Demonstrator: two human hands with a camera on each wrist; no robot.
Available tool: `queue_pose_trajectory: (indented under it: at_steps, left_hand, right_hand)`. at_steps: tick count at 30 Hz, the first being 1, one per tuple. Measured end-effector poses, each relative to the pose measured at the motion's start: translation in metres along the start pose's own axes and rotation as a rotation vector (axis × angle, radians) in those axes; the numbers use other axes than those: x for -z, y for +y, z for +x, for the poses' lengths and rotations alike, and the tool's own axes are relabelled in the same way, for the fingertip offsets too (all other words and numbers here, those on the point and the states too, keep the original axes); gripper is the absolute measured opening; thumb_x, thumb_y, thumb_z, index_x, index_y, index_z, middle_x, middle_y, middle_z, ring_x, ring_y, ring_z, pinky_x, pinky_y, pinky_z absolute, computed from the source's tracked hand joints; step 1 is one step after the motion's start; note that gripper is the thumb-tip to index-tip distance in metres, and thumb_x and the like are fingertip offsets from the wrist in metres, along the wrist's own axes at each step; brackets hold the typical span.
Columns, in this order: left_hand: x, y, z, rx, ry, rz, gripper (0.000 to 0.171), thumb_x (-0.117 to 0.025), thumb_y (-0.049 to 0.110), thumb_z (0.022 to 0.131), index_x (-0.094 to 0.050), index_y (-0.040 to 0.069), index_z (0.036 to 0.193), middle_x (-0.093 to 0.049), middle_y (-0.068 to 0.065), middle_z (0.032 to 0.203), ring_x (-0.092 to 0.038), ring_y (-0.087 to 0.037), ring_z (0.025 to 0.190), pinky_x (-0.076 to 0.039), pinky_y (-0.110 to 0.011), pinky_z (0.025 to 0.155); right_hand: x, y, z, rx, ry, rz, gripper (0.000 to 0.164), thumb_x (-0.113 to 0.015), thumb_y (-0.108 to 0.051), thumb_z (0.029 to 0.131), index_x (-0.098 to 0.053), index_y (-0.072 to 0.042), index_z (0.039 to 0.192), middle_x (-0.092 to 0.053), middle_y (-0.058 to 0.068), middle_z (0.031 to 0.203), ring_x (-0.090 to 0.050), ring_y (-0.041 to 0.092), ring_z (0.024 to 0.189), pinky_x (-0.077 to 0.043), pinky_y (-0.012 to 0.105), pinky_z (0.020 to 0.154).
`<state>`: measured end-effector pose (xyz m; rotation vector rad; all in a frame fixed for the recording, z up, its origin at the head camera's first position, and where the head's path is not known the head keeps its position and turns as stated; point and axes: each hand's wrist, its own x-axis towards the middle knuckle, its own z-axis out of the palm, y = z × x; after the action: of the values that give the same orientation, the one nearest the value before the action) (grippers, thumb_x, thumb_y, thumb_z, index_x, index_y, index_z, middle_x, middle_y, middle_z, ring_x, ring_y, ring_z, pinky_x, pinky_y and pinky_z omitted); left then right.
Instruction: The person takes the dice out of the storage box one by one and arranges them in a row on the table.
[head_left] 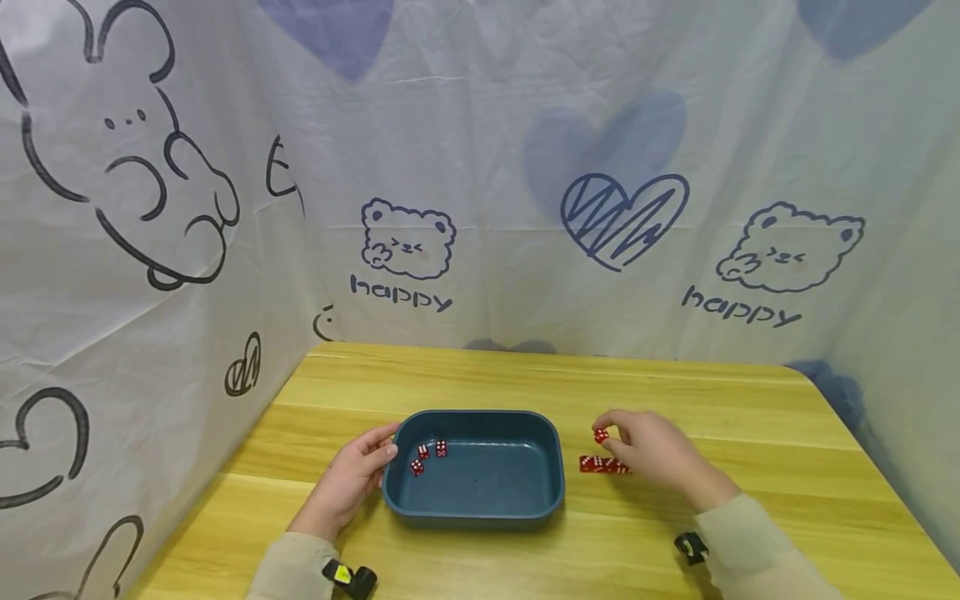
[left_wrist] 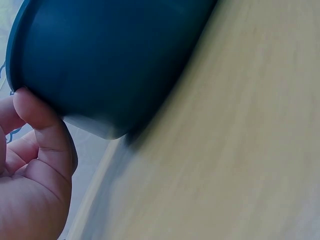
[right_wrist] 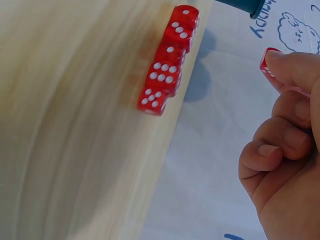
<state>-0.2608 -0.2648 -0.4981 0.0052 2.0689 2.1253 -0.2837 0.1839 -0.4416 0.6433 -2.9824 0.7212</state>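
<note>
A dark teal rectangular plastic container point(head_left: 480, 518) stands on the table, with three red dice point(head_left: 423, 452) inside near its left wall. My left hand point(head_left: 354, 477) holds the container's left end, thumb at the rim; the left wrist view shows the thumb against the outer wall point(left_wrist: 115, 60). To the right of the container, my right hand point(head_left: 651, 446) pinches a red die point(head_left: 601, 435) with white pips between thumb and fingertip. Just below that hand is a row of several red dice point(head_left: 597, 464), seen lined up against one another in the right wrist view point(right_wrist: 170, 50).
The yellow wood-grain table point(head_left: 480, 562) carries everything. A pale cloth point(head_left: 495, 283) with bear and heart drawings hangs behind and on both sides of it. Black wrist devices point(head_left: 691, 547) sit at both sleeves.
</note>
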Motion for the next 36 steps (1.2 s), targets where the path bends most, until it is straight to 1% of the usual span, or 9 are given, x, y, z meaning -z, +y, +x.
queue_pose_trajectory:
  at_steps: [11,15,21,27,29,36]
  left_hand:
    - [0.000,-0.002,0.001,0.003,0.033,0.007,0.045,-0.055,0.009,0.105,-0.047,0.000,0.148,-0.053,-0.017,0.113,-0.054,-0.017,0.078,-0.048,-0.022,0.062]
    - [-0.001,-0.001,0.001,0.011,0.038,0.003,0.044,-0.054,0.008,0.105,-0.048,0.001,0.148,-0.054,-0.017,0.115,-0.055,-0.018,0.079,-0.048,-0.023,0.062]
    - [0.000,-0.001,0.000,0.018,0.039,0.001,0.044,-0.055,0.009,0.105,-0.048,0.002,0.148,-0.052,-0.017,0.115,-0.054,-0.018,0.079,-0.048,-0.023,0.063]
    - [0.000,-0.001,0.001,0.011,0.020,0.014,0.046,-0.055,0.010,0.105,-0.046,0.000,0.149,-0.052,-0.017,0.115,-0.054,-0.017,0.081,-0.049,-0.022,0.064]
    - [0.000,0.000,0.000,0.009,0.011,0.014,0.047,-0.055,0.011,0.105,-0.045,0.000,0.150,-0.052,-0.017,0.114,-0.053,-0.017,0.080,-0.048,-0.022,0.064]
    - [-0.001,0.000,0.001,0.007,0.017,0.014,0.046,-0.055,0.010,0.105,-0.045,-0.001,0.149,-0.052,-0.016,0.113,-0.054,-0.016,0.079,-0.048,-0.022,0.063]
  right_hand:
    - [-0.002,0.013,-0.006,-0.003,0.014,-0.007,0.024,-0.071,-0.014,0.093,-0.072,-0.015,0.117,-0.046,-0.006,0.061,-0.039,0.010,0.054,-0.035,0.027,0.050]
    - [-0.003,0.016,-0.009,-0.024,0.004,0.010,0.026,-0.070,-0.013,0.093,-0.071,-0.015,0.119,-0.046,-0.006,0.061,-0.039,0.009,0.052,-0.035,0.027,0.049]
    - [-0.006,0.021,-0.012,-0.065,-0.014,0.019,0.027,-0.068,-0.012,0.094,-0.071,-0.015,0.120,-0.047,-0.005,0.061,-0.041,0.010,0.052,-0.037,0.027,0.049]
    - [-0.008,0.027,-0.014,-0.111,-0.034,0.033,0.028,-0.067,-0.013,0.094,-0.070,-0.015,0.122,-0.048,-0.003,0.063,-0.042,0.013,0.054,-0.037,0.029,0.049]
    - [-0.008,0.030,-0.014,-0.113,-0.037,0.034,0.028,-0.067,-0.013,0.094,-0.070,-0.015,0.122,-0.049,-0.003,0.064,-0.042,0.013,0.055,-0.037,0.029,0.049]
    - [-0.009,0.037,-0.017,-0.102,-0.033,0.039,0.026,-0.069,-0.014,0.094,-0.070,-0.013,0.121,-0.048,-0.003,0.064,-0.042,0.013,0.056,-0.037,0.030,0.050]
